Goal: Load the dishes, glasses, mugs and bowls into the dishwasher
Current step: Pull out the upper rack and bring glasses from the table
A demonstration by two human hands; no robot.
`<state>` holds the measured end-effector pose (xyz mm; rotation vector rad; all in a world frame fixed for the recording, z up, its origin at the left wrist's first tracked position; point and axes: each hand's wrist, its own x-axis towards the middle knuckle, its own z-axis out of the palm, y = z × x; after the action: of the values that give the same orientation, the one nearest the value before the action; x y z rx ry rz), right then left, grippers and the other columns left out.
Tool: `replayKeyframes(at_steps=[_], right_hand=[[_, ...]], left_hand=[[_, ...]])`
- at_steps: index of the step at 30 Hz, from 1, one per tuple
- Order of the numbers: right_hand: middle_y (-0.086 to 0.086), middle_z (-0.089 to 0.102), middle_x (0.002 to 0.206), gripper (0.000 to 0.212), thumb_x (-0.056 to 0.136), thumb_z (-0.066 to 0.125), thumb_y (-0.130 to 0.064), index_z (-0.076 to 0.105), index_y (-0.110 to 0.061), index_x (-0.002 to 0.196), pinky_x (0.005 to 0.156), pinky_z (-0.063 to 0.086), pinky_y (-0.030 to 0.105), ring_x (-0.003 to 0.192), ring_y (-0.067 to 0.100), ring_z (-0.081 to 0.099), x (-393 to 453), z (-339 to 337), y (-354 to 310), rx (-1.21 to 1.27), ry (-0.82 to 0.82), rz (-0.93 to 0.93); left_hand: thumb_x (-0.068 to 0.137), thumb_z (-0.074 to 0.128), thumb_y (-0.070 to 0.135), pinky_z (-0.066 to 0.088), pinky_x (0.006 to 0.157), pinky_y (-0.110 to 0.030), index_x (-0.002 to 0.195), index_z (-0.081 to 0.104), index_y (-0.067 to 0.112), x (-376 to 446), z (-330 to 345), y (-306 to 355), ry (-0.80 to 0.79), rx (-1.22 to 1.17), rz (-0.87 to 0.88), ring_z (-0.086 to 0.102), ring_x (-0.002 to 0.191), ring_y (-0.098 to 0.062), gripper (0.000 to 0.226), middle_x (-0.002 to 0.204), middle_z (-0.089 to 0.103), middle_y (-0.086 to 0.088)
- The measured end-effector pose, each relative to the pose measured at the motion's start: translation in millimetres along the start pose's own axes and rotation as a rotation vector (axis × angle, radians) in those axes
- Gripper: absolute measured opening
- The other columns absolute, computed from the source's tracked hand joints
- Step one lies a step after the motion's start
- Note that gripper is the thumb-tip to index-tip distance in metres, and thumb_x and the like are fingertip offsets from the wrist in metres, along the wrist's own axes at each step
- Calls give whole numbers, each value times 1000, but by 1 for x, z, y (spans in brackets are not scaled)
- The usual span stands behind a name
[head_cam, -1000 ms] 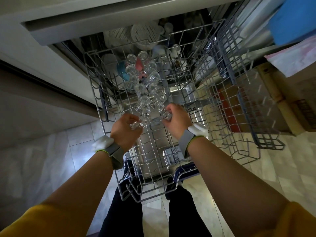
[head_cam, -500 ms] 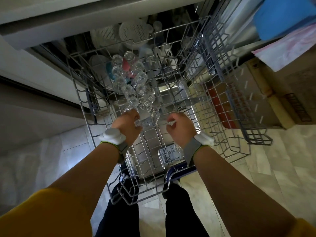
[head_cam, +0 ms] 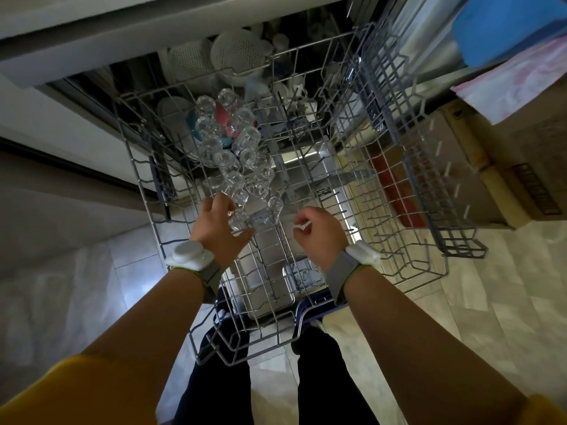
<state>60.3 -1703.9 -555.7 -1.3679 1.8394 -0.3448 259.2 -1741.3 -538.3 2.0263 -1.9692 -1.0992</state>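
A person's left hand point(head_cam: 219, 230) rests against a small clear drinking glass point(head_cam: 241, 220) at the near end of a row in the pulled-out grey wire upper rack point(head_cam: 408, 268) of an open dishwasher. The thumb reaches out under the glass and the fingers lie behind it; whether they close round it cannot be told. The right hand point(head_cam: 319, 231), at about three o'clock from the left and apart from the glassware, has its fingers curled inward and appears to hold nothing.

From the left hand, the double row of clear upturned glasses point(head_cam: 233, 154) runs away toward twelve o'clock, its long axis pointing into the machine. The nearest glass sits just at one o'clock of the left palm, so that hand is plainly the nearer; a second glass point(head_cam: 275, 207) stands between the two hands, closer to the left.

White perforated bowls point(head_cam: 236, 52) and other crockery show in the dark interior at twelve o'clock. Bare rack tines stretch toward three o'clock, probably the space for further items. A blue cloth point(head_cam: 506, 26) lies on the counter at two o'clock.
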Motion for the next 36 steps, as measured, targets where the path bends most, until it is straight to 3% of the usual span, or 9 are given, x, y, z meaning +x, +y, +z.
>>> replayKeyframes(at_steps=[3,6,10,15,22,27,30,34,36], right_hand=[[6,63,103,12,87,62,-12,64,-7,99,73,49,30,88,21,60,-4,-6,7,-74,20,19],[4,56,110,18,88,61,-19,60,-12,105,73,39,25,95,20,54,-14,-14,18,-310,-5,69],[1,48,121,33,86,60,-30,55,-20,117,89,40,32,114,22,41,-36,-26,29,-574,-28,88],[4,42,138,61,86,66,-25,40,-20,141,97,43,35,122,26,44,-46,-25,44,-390,-136,73],[5,30,145,78,83,68,-26,24,-28,147,93,47,36,124,29,43,-40,-8,49,-518,-274,72],[7,35,133,67,80,73,-26,36,-23,136,89,47,33,116,28,48,-39,-6,51,-457,-226,55],[7,40,128,67,75,77,-27,43,-21,132,87,48,30,110,27,51,-43,-7,50,-289,-141,47],[2,43,114,62,70,82,-36,50,-20,120,75,47,26,93,18,51,-45,-15,39,-15,16,148],[-2,47,104,54,68,82,-42,50,-19,105,64,42,23,85,14,50,-40,-19,34,46,46,198]], left_hand=[[75,79,31,52,70,-30,109,44,14,-13,0,-2,8,-59,19,54,83,-19,52,116,38,-1],[87,63,18,45,66,-25,108,38,14,-25,1,-5,-59,-171,-19,46,83,-17,33,110,35,-3],[95,52,8,35,63,-15,111,44,7,-37,4,-13,-114,-176,-13,42,87,-16,18,106,38,-5],[94,59,22,40,71,-26,106,56,9,-37,7,-14,-27,-55,29,51,84,-17,18,100,50,-2],[87,68,31,40,66,-28,101,53,18,-27,15,-6,-43,70,-5,53,80,-22,24,95,54,-2],[85,70,32,42,66,-28,102,50,21,-25,20,3,-52,136,-9,55,78,-22,27,90,55,2],[85,70,31,42,66,-28,103,52,20,-22,22,3,-63,155,-11,54,79,-21,28,92,56,3],[85,70,31,43,65,-29,99,52,21,-16,27,1,-96,150,-24,55,79,-20,25,90,57,4],[84,71,31,38,61,-27,94,51,22,-13,30,0,-103,135,-34,55,76,-20,24,85,55,5]])
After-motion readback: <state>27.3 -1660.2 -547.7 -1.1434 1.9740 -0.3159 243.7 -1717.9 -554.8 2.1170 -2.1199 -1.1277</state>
